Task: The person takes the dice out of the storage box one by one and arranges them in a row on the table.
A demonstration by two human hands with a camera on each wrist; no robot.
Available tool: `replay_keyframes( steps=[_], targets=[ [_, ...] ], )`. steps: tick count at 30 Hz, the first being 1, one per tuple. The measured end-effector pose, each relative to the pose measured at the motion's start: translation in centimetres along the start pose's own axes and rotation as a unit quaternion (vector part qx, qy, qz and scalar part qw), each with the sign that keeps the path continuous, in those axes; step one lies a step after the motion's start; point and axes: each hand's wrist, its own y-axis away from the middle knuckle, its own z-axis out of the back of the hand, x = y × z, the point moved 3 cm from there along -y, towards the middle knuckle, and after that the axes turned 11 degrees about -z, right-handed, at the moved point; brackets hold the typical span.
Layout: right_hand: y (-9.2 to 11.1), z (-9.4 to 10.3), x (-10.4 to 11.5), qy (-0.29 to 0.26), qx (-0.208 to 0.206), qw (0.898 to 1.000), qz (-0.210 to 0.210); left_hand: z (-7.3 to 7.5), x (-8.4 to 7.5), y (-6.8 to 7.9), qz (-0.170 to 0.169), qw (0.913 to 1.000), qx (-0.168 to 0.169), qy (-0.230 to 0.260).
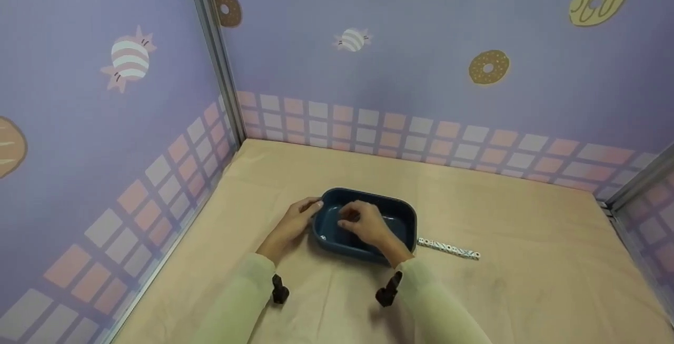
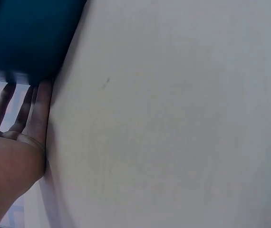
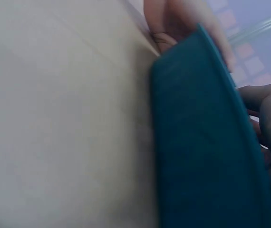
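Note:
In the head view, a dark blue rectangular dish (image 1: 347, 252) with rounded corners sits on the cloth-covered table. My left hand (image 1: 296, 221) holds its left end, thumb at the rim and fingers against the outer wall. The left wrist view shows those fingers (image 2: 40, 111) touching the dish's end wall. Over the inside of the dish is my right hand (image 1: 367, 222), its fingers loosely bent and a gap between thumb and forefinger; nothing shows in that gap. A small white die (image 1: 323, 237) lies in the dish's near left corner.
A straight row of several white dice (image 1: 448, 248) lies on the table just right of the dish. Beige cloth (image 1: 505, 212) covers the table. Purple patterned walls (image 1: 368, 80) stand behind and to the left, with a metal post (image 1: 221, 65) at the corner.

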Motion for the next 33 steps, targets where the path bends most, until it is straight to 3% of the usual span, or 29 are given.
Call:
replay_keyframes(
  steps=[6,14,18,26,33],
  targets=[
    [-0.4,-1.9,-0.3,0.04,0.071,0.997,0.003,-0.2,0.1,0.1,-0.005,1.0,-0.003,-0.003],
    [-0.4,-2.8,0.1,0.077,0.125,0.988,0.051,-0.3,0.2,0.0,0.003,0.9998,-0.006,0.021],
    [-0.3,-2.9,0.2,0.091,0.148,0.983,0.052,-0.4,0.0,0.0,0.002,0.9998,-0.008,0.02],
    [-0.6,-2.8,0.3,0.069,0.162,0.984,0.034,-0.2,-0.1,0.1,0.006,0.9996,-0.006,0.026],
    [-0.8,-3.0,0.2,0.065,0.127,0.989,0.035,0.0,0.0,0.0,-0.006,1.0,-0.002,0.002]
  ],
)
